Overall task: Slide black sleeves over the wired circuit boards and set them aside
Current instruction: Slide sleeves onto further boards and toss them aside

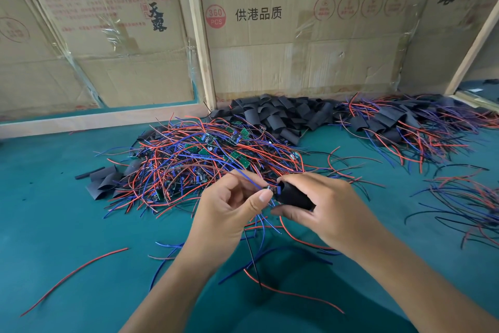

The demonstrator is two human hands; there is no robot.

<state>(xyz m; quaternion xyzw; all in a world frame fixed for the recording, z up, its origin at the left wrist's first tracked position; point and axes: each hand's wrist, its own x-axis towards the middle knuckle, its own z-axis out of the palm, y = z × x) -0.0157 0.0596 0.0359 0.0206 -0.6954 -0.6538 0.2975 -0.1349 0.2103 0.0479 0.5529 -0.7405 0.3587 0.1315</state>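
My left hand (232,208) pinches a small wired circuit board (271,188) between thumb and fingers, its red, blue and black wires trailing down toward me. My right hand (321,203) grips a black sleeve (293,197), whose open end sits over the board's right end. Both hands hover above the green table (54,224). Behind them lies a tangled pile of bare wired boards (199,154). A heap of loose black sleeves (278,114) lies against the back wall. Sleeved boards with wires (399,124) lie at the right.
Cardboard panels in a wooden frame (199,35) close off the back of the table. A few flat sleeves (104,181) lie left of the board pile. Loose wires (75,276) are scattered near the front, and another wire bundle (464,203) lies at the far right.
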